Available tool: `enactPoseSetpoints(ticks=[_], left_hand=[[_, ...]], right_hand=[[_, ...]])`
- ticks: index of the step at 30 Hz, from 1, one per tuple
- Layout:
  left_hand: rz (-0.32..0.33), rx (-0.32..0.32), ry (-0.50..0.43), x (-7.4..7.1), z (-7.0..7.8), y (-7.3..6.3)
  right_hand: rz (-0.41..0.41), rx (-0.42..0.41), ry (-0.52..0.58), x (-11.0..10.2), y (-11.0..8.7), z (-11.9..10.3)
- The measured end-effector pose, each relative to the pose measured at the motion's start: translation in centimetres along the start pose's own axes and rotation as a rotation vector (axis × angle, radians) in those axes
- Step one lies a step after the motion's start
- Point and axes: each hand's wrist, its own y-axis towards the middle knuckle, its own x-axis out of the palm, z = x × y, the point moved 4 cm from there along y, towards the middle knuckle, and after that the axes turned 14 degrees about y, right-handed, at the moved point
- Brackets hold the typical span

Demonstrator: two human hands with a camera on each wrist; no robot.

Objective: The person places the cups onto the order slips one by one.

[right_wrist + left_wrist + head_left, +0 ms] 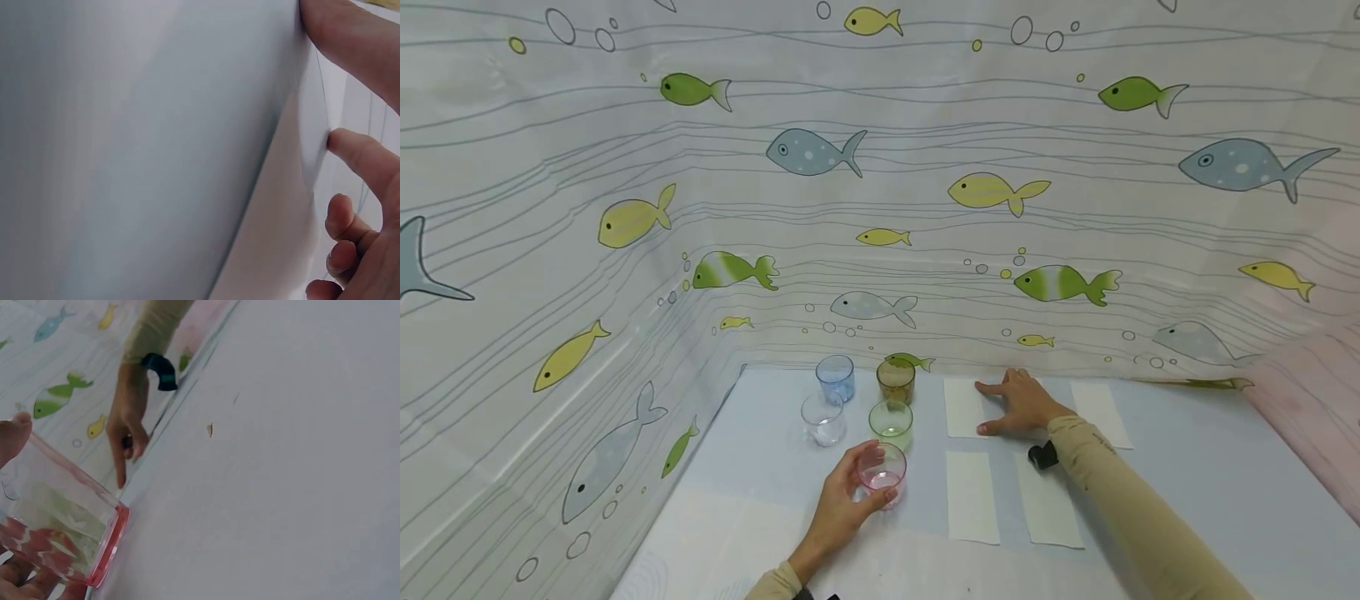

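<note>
My left hand (pixel 837 504) grips a pink-tinted glass (pixel 883 482) near the front of the table, thumb on one side and fingers on the other. In the left wrist view the pink glass (pixel 69 525) shows its thick pink base tilted toward the right. Farther right, my right hand (pixel 1026 404) reaches over a white paper sheet (pixel 961 412) in the back row. Its thumb and forefinger are extended onto the paper, with the other fingers bent. In the right wrist view, those two fingertips of the right hand (pixel 369 187) meet the pale surface.
Behind the pink glass stand a green glass (pixel 891 427), a clear glass (pixel 824 427), a blue glass (pixel 837 385) and a brown glass (pixel 897 387). More white sheets lie at the front (pixel 972 500) and at the back right (pixel 1103 417). A fish-patterned curtain (pixel 925 108) surrounds the table.
</note>
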Motion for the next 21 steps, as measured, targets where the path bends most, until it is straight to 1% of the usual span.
enactPoseSetpoints(ticks=[3,8,15,18,21], left_hand=[[-0.001,-0.010,0.000,0.03,-0.02,-0.01],[-0.004,-0.018,0.008,0.11,-0.06,-0.06],[-0.001,0.008,0.015,0.07,-0.03,0.01],[0.003,0.021,0.015,0.01,-0.04,0.03],[0.004,0.017,0.019,-0.03,-0.11,-0.05]], right_hand=[[0.006,-0.008,0.002,-0.08,0.04,-0.05],[0.006,0.000,0.029,-0.15,-0.02,-0.01],[0.001,0.001,0.035,-0.01,0.07,0.27],[-0.005,0.018,0.042,0.13,0.23,0.55],[-0.008,0.030,0.044,0.25,0.27,0.81]])
